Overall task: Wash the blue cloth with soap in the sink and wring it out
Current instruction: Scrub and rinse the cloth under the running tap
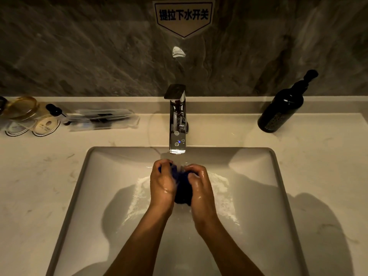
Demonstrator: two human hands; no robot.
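The blue cloth (182, 191) is bunched into a dark wet wad between both hands, over the middle of the white sink (256, 196). My left hand (161, 183) grips its left side and my right hand (200, 186) grips its right side, both wet and glistening. Water runs from the chrome tap (177, 124) onto the cloth and my fingers. White foam lies on the basin floor around my hands. Most of the cloth is hidden by my fingers.
A dark pump bottle (282, 106) stands on the counter at the back right. At the back left sit a small bottle (56, 112), round coasters (45, 126) and clear wrapped packets (103, 118). A dark stone wall with a sign rises behind.
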